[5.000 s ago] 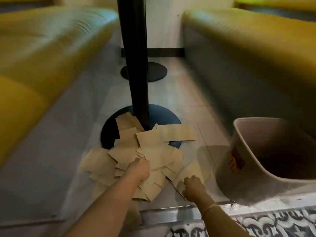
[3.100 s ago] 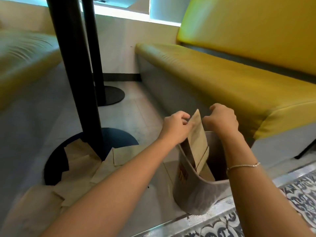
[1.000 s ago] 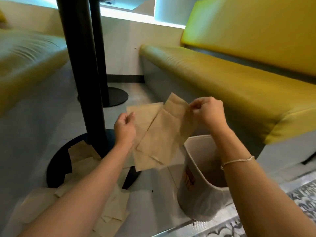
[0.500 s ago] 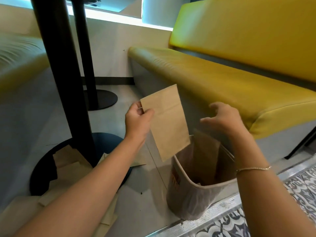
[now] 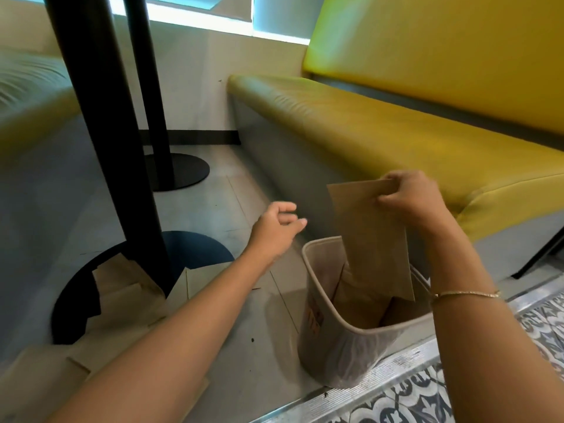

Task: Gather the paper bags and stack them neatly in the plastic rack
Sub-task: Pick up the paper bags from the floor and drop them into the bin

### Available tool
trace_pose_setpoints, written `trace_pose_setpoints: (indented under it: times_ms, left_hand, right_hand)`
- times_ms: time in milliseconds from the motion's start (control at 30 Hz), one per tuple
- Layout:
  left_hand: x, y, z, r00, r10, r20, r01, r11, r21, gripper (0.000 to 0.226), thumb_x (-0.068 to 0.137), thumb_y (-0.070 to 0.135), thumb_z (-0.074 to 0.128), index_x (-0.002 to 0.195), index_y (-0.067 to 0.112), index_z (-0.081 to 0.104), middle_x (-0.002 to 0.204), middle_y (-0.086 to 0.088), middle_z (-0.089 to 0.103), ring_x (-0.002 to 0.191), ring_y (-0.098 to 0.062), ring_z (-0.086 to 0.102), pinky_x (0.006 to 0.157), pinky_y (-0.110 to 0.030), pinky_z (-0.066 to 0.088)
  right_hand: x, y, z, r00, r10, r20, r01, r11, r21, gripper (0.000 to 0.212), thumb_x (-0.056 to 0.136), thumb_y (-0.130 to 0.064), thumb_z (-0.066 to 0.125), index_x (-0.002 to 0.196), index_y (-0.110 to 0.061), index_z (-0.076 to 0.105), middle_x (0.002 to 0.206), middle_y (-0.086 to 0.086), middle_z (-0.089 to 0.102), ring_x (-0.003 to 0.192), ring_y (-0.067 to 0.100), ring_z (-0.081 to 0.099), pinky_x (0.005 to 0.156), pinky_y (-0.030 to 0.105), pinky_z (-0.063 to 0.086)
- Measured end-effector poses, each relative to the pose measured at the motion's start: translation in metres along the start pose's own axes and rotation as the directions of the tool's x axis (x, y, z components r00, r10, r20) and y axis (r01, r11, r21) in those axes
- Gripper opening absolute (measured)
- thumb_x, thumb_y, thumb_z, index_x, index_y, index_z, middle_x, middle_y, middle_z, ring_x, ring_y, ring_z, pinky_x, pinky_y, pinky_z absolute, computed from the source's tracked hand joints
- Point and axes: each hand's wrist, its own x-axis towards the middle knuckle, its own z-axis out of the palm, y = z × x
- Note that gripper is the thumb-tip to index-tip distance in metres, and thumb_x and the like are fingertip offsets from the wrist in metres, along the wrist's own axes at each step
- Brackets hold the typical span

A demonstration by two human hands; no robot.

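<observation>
A flat brown paper bag hangs upright over the beige plastic rack, its lower end inside the rim. My right hand pinches the bag's top edge. Other brown bags stand inside the rack. My left hand hovers left of the rack with fingers loosely curled and holds nothing. Several loose paper bags lie scattered on the floor at the lower left, partly hidden by my left forearm.
A black table post rises from a round dark base just left of my left hand. A second post stands behind it. A yellow bench runs along the right, close behind the rack. Patterned tiles begin past a metal floor strip.
The bag passed from my left hand to my right and dropped partly into the rack. My left hand let go and drew back to the left.
</observation>
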Motion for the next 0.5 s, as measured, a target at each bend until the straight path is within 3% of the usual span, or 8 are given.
trace_pose_setpoints:
  times_ms: [67,167,233,300,400,500]
  left_hand:
    - [-0.002,-0.031,-0.007,0.996,-0.084,0.003,0.083,0.985,0.154,0.032,0.09,0.023,0.061,0.12,0.019,0.053,0.117,0.002,0.059,0.102,-0.011,0.053,0.081,-0.022,0.041]
    - [-0.003,-0.082,-0.022,0.982,-0.189,0.01,0.171,0.91,0.378,0.034,0.089,0.021,0.061,0.123,0.016,0.054,0.121,-0.003,0.058,0.106,-0.016,0.053,0.086,-0.024,0.041]
    - [-0.002,-0.114,-0.036,0.965,-0.262,-0.005,0.229,0.833,0.503,0.035,0.09,0.022,0.06,0.124,0.015,0.053,0.124,-0.006,0.056,0.111,-0.02,0.053,0.089,-0.025,0.04]
    - [-0.002,-0.144,-0.053,0.945,-0.322,-0.055,0.288,0.741,0.606,0.033,0.091,0.023,0.058,0.122,0.014,0.052,0.124,-0.008,0.054,0.112,-0.024,0.052,0.088,-0.026,0.04]
    - [-0.001,-0.186,-0.079,0.929,-0.35,-0.115,0.311,0.574,0.758,0.03,0.091,0.02,0.054,0.119,0.009,0.051,0.12,-0.011,0.055,0.108,-0.027,0.054,0.088,-0.034,0.047]
    - [0.006,-0.22,-0.1,0.924,-0.351,-0.15,0.299,0.422,0.856,0.034,0.091,0.015,0.05,0.125,0.01,0.046,0.125,-0.011,0.052,0.113,-0.026,0.051,0.091,-0.031,0.044]
  right_hand:
    - [-0.005,0.005,0.024,0.998,0.052,0.04,-0.053,0.998,0.023,0.024,0.081,-0.013,0.069,0.105,-0.013,0.064,0.098,0.006,0.062,0.086,0.017,0.057,0.068,0.026,0.047]
    - [-0.008,-0.005,0.063,0.996,0.093,0.0,-0.093,0.994,0.059,0.025,0.084,-0.019,0.068,0.107,-0.013,0.062,0.1,0.004,0.062,0.086,0.018,0.06,0.072,0.031,0.054]
    - [-0.006,-0.02,0.089,0.998,0.054,-0.018,-0.052,0.994,0.092,0.021,0.087,-0.018,0.064,0.108,-0.014,0.063,0.102,0.004,0.064,0.088,0.019,0.062,0.079,0.036,0.056]
    - [-0.008,-0.038,0.116,1.0,-0.01,0.005,0.009,0.994,0.111,0.018,0.09,-0.017,0.06,0.107,-0.015,0.063,0.1,0.001,0.063,0.087,0.015,0.06,0.079,0.029,0.054]
    - [-0.02,-0.055,0.162,0.986,-0.119,0.118,0.109,0.99,0.086,0.017,0.091,-0.018,0.057,0.106,-0.017,0.064,0.105,0.001,0.063,0.089,0.013,0.059,0.076,0.024,0.049]
    - [-0.035,-0.057,0.21,0.94,-0.162,0.302,0.168,0.986,0.005,0.02,0.091,-0.018,0.055,0.11,-0.019,0.062,0.107,0.001,0.062,0.091,0.014,0.059,0.076,0.025,0.051]
